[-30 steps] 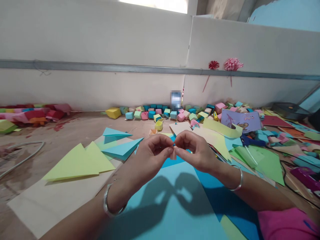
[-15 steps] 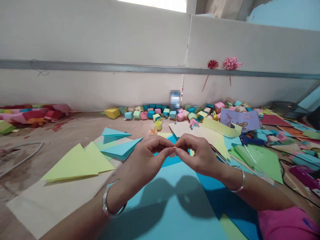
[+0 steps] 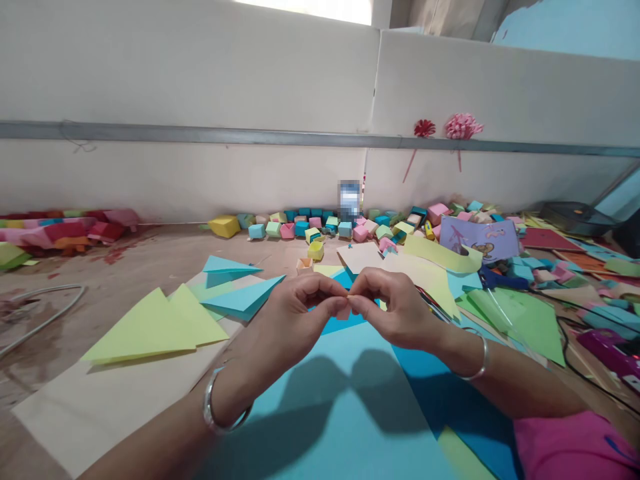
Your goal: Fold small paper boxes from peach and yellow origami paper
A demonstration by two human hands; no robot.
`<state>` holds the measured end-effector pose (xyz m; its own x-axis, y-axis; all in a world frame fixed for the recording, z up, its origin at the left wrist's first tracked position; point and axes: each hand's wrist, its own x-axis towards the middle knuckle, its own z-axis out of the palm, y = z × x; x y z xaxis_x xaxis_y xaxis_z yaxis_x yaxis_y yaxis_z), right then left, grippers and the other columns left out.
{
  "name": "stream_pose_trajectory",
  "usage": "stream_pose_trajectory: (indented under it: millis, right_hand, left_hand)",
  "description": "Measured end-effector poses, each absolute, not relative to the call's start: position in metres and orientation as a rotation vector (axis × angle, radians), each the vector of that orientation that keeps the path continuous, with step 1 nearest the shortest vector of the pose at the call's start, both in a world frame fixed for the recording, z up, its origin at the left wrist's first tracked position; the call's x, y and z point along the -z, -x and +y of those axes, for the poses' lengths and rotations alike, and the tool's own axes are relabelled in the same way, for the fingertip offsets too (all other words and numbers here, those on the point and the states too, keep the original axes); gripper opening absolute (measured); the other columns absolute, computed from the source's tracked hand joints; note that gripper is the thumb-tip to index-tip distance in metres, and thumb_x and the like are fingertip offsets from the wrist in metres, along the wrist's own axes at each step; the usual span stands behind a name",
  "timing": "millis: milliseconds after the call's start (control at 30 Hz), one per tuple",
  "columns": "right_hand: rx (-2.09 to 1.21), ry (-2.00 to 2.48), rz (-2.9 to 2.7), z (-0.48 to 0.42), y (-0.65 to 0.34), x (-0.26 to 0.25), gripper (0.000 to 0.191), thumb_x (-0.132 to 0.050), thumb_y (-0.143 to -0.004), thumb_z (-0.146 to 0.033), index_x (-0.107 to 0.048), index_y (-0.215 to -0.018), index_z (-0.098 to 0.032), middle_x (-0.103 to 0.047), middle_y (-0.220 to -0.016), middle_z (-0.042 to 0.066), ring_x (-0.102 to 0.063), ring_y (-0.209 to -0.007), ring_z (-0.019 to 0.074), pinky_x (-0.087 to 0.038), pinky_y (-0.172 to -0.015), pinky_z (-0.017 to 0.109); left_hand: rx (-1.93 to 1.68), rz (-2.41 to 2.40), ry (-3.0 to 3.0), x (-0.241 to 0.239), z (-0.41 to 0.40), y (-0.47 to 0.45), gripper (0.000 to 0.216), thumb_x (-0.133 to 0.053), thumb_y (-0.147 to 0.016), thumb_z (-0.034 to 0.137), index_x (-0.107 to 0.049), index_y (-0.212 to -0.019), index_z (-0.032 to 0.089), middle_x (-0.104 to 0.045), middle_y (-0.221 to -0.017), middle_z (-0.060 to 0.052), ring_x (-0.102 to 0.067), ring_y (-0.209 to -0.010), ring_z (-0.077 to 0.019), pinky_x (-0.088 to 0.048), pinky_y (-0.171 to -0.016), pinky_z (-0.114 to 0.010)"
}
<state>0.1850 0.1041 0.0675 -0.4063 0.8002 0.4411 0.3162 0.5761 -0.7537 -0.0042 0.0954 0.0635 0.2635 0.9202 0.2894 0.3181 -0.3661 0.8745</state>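
Note:
A small pale pink piece of paper is pinched between the fingertips of both hands; its shape is mostly hidden. My left hand is closed on it from the left. From the right, my right hand pinches it, and the fingertips of the two hands nearly meet. Both hands hover above a large light-blue sheet and cast shadows on it. Beyond them stand a small open peach paper box and a yellow paper box.
Folded yellow paper and folded blue paper lie to the left. Several small coloured paper cubes line the wall. On the right are a glue gun, green sheets, a black cable and a lilac picture card.
The pink paper shows slightly more below the left fingertips. Both hands keep nearly the same place and pinch; the view has shifted very slightly.

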Motion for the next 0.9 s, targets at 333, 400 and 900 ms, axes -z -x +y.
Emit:
stream_pose_trajectory:
  millis: [333, 400, 900]
  right_hand:
    - [0.235, 0.532, -2.14, 0.12, -0.183, -0.045, 0.028, -0.042, -0.093, -0.009, -0.055, -0.116, -0.019, -0.069, -0.097, 0.008, -0.062, -0.088, 0.0171, -0.05, -0.074, 0.031]
    - [0.381, 0.505, -2.157, 0.122, -0.184, -0.04, 0.029, -0.047, -0.092, -0.009, -0.055, -0.118, -0.019, -0.07, -0.102, 0.009, -0.063, -0.092, 0.019, -0.051, -0.074, 0.032]
    - [-0.133, 0.598, -1.944, 0.121, -0.18, -0.044, 0.007, -0.056, -0.088, -0.012, -0.058, -0.089, -0.019, -0.067, -0.081, 0.005, -0.063, -0.075, 0.0166, -0.052, -0.069, 0.031]
  left_hand:
    - [-1.129, 0.906, -1.224, -0.071, 0.102, 0.0, 0.015, -0.076, -0.076, 0.029, -0.069, -0.072, 0.017, -0.066, -0.064, 0.002, -0.057, -0.061, -0.0088, -0.047, -0.06, -0.02]
    - [-1.169, 0.891, -1.157, -0.07, 0.104, 0.0, 0.015, -0.079, -0.073, 0.03, -0.07, -0.072, 0.017, -0.066, -0.064, 0.002, -0.057, -0.061, -0.0084, -0.048, -0.06, -0.02]
    - [-1.147, 0.946, -1.249, -0.062, 0.103, -0.001, 0.01, -0.077, -0.076, 0.03, -0.076, -0.08, 0.022, -0.069, -0.076, 0.0, -0.06, -0.069, -0.0096, -0.052, -0.067, -0.021]
